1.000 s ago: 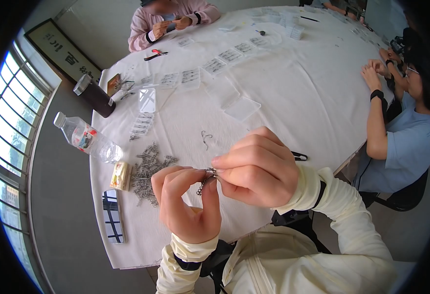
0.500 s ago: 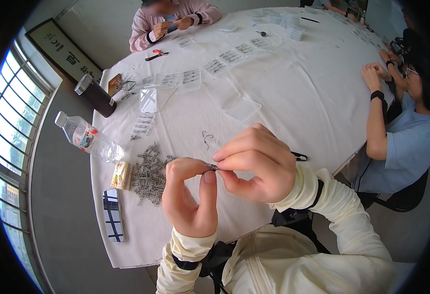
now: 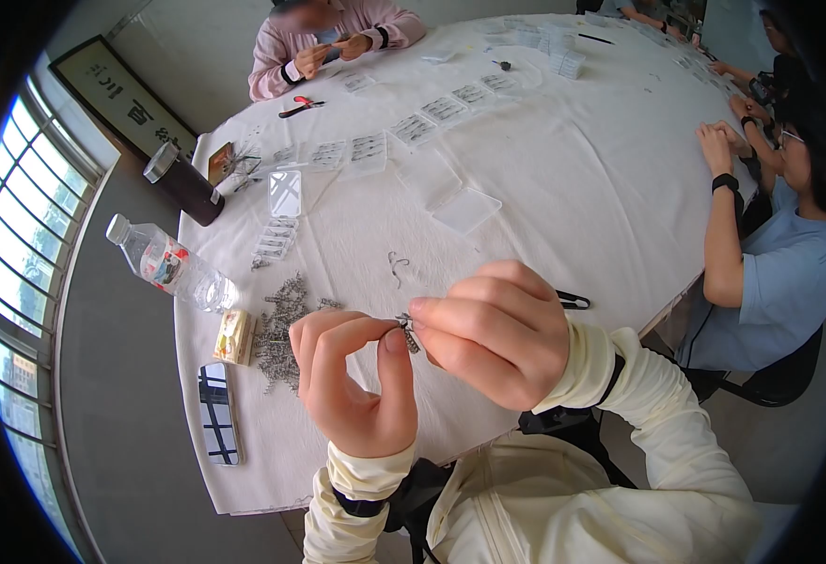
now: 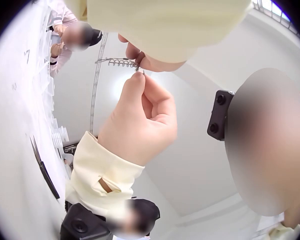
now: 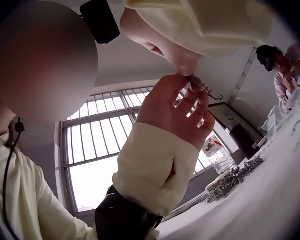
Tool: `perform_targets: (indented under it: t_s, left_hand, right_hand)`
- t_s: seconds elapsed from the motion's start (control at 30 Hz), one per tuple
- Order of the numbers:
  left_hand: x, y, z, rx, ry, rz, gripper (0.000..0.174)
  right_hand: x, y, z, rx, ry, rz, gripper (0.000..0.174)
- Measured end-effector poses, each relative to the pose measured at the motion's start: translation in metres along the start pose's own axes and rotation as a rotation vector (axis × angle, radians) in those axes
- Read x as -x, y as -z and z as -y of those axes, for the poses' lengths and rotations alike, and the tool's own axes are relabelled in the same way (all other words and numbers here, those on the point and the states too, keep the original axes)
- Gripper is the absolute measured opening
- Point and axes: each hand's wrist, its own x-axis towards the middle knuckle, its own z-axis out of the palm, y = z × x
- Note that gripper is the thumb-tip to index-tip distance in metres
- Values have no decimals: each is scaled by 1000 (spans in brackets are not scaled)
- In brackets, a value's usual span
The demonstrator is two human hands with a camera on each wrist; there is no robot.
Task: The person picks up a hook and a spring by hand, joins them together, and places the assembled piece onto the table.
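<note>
Closest in, the left hand [image 3: 352, 385] and right hand [image 3: 493, 334] are meeting fingertip to fingertip above the near edge of the bench [image 3: 573, 188]. Both are pinching one small coiled metal spring [image 3: 406, 331], thumb and forefinger clamping each end, probably to steady it close to the eyes. In the wrist views its hooked end is poking out past the fingers. Left of the hands, a phone [image 3: 217, 414] is lying flat. Beyond it, a small box [image 3: 233, 336] and a heap of like springs [image 3: 286, 334] are sitting within easy reach, likely as stock. Farther off, a water bottle [image 3: 168, 266] is lying near the edge and clear trays [image 3: 466, 209] are resting toward the middle.
</note>
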Motion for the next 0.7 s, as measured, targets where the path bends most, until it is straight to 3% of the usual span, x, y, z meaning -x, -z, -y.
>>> perform_targets:
  t_s: [0.3, 0.7]
  left_hand:
    - [0, 3, -8, -270, -220, -3, 10]
    - [4, 4, -13, -357, -297, -50, 12]
  right_hand:
    - [0, 3, 2, 4, 11, 8, 16]
    - [0, 5, 2, 1, 57, -22, 9]
